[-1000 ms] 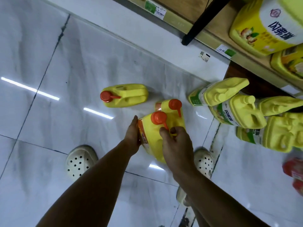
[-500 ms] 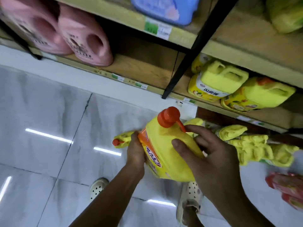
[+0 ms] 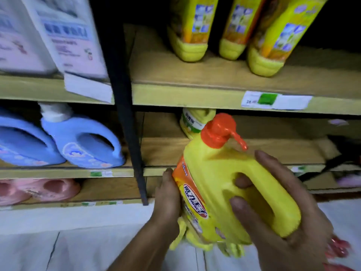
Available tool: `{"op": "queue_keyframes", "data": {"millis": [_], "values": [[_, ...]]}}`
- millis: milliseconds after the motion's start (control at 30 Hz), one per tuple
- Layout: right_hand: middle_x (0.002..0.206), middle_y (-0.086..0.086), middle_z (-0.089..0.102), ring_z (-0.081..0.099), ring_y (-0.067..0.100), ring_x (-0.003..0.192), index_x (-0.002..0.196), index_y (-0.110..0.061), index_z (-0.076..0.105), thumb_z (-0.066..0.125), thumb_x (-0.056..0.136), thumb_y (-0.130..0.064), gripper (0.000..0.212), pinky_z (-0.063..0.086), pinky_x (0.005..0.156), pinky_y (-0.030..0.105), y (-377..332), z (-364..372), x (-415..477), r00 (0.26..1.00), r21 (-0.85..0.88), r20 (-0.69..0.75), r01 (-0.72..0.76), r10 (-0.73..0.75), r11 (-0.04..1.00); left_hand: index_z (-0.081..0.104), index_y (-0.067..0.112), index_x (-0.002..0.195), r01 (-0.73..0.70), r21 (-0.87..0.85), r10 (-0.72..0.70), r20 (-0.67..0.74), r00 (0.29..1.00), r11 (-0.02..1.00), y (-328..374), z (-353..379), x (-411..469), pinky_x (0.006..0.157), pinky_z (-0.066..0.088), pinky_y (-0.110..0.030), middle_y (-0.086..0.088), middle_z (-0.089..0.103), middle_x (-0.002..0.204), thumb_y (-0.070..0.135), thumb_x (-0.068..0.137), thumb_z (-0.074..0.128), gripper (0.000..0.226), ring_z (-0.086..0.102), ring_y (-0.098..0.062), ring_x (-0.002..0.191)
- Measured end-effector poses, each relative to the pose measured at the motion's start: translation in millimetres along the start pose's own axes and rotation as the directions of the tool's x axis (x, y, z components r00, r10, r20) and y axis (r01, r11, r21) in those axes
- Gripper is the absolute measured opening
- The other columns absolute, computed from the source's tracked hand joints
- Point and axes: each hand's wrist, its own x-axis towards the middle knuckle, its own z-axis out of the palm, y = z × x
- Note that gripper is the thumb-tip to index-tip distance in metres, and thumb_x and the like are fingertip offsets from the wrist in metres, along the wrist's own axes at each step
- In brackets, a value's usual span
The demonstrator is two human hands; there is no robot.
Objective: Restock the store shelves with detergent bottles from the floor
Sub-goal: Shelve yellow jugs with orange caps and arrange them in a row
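A yellow detergent bottle (image 3: 220, 184) with an orange pump cap and an orange label is held up in front of the wooden shelves. My right hand (image 3: 289, 216) grips its handle, fingers curled through the opening. My left hand (image 3: 168, 200) presses against the labelled side from the left. Behind the bottle runs the middle shelf (image 3: 263, 151), where one yellow bottle (image 3: 193, 122) stands at the back. The upper shelf (image 3: 195, 96) carries three tall yellow bottles (image 3: 189, 34).
A black upright post (image 3: 127, 114) divides the shelving. Left of it are blue jugs (image 3: 82, 143), pink jugs (image 3: 39, 188) and white cartons (image 3: 68, 36). More yellow bottles (image 3: 195, 243) lie on the white floor below the held one. Red items (image 3: 338, 249) lie at lower right.
The bottle has been lifted from the floor up to the level of the middle shelf. My view rose from the floor to the shelves. My right hand shifted from the bottle's body onto its handle.
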Motion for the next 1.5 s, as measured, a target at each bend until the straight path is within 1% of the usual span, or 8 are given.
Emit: {"op": "queue_keyframes", "data": {"millis": [133,300,567,633,733,833,1233,1500], "values": [[0.093,0.0,0.076,0.073,0.019,0.09,0.113,-0.034,0.071,0.07,0.084,-0.024,0.031,0.055,0.085,0.026,-0.7,-37.1,55.9,0.968,0.168,-0.248,0.086,-0.043,0.982,0.065,0.036,0.126,-0.053,0.105,0.038,0.143,0.989,0.993,26.6,64.7,-18.1,0.103,0.05,-0.048,0.001,0.075,0.116,0.081,0.086,0.032,0.068,0.069,-0.023,0.109],[0.098,0.012,0.075,0.069,0.036,0.103,0.103,-0.027,0.075,0.07,0.079,-0.018,0.026,0.053,0.094,0.057,1.7,-96.4,130.4,0.908,0.319,-0.385,-0.04,0.168,0.947,0.052,0.043,0.133,-0.275,0.212,0.222,0.245,0.944,0.938,59.7,132.9,-54.2,0.105,0.047,-0.041,0.011,0.069,0.122,0.076,0.092,0.033,0.056,0.064,-0.016,0.115],[0.082,0.0,0.076,0.075,0.016,0.076,0.103,-0.024,0.073,0.072,0.077,-0.006,0.032,0.061,0.067,0.04,-11.5,-150.9,226.7,0.796,0.513,-0.434,-0.166,0.422,0.842,0.053,0.051,0.118,-0.641,0.01,0.557,0.485,0.674,0.767,92.2,203.6,-104.3,0.082,0.051,-0.009,0.027,0.073,0.107,0.043,0.068,0.088,0.062,0.068,0.007,0.1],[0.07,-0.005,0.072,0.07,0.012,0.066,0.1,-0.023,0.072,0.07,0.076,-0.003,0.032,0.061,0.065,0.038,-12.8,-155.5,243.9,0.77,0.546,-0.459,-0.149,0.443,0.825,0.051,0.05,0.13,-0.717,0.042,0.589,0.537,0.603,0.696,93.2,215.9,-103.3,0.091,0.055,-0.02,0.016,0.071,0.121,0.028,0.061,0.093,0.084,0.067,-0.002,0.11],[0.065,-0.007,0.069,0.068,0.011,0.063,0.099,-0.022,0.073,0.07,0.075,-0.001,0.032,0.062,0.066,0.04,-13.2,-157.8,263.0,0.753,0.565,-0.478,-0.131,0.452,0.815,0.028,0.044,0.154,-0.786,0.25,0.622,0.497,0.605,0.565,100.4,227.7,-99.5,0.108,0.047,-0.031,0.008,0.051,0.139,0.025,0.058,0.097,0.12,0.056,-0.007,0.125],[0.066,-0.006,0.069,0.067,0.013,0.063,0.098,-0.023,0.072,0.07,0.076,-0.002,0.03,0.061,0.064,0.04,-11.1,-155.5,274.7,0.761,0.572,-0.467,-0.128,0.45,0.81,0.026,0.036,0.157,-0.823,0.411,0.693,0.456,0.559,0.393,113.2,235.1,-89.9,0.11,0.033,-0.014,0.006,0.039,0.144,0.033,0.065,0.094,0.115,0.044,-0.005,0.132],[0.078,0.004,0.065,0.061,0.016,0.064,0.1,-0.019,0.07,0.067,0.082,-0.001,0.025,0.052,0.056,0.026,15.2,-153.3,319.8,0.72,0.555,-0.541,-0.082,0.434,0.828,0.035,0.015,0.155,-0.862,0.436,0.649,0.583,0.488,0.257,152.1,273.2,-45.4,0.114,0.038,-0.037,0.0,0.049,0.151,0.025,0.083,0.081,0.086,0.047,-0.02,0.137],[0.092,0.0,0.071,0.066,0.011,0.08,0.105,-0.023,0.067,0.071,0.089,-0.019,0.016,0.058,0.085,0.041,37.1,-136.2,338.1,0.739,0.391,-0.608,-0.038,0.289,0.92,0.029,0.011,0.156,-0.821,0.569,0.757,0.514,0.403,0.051,148.9,293.7,-22.2,0.114,0.034,-0.03,-0.008,0.039,0.159,0.026,0.093,0.07,0.077,0.04,-0.024,0.143]]}}
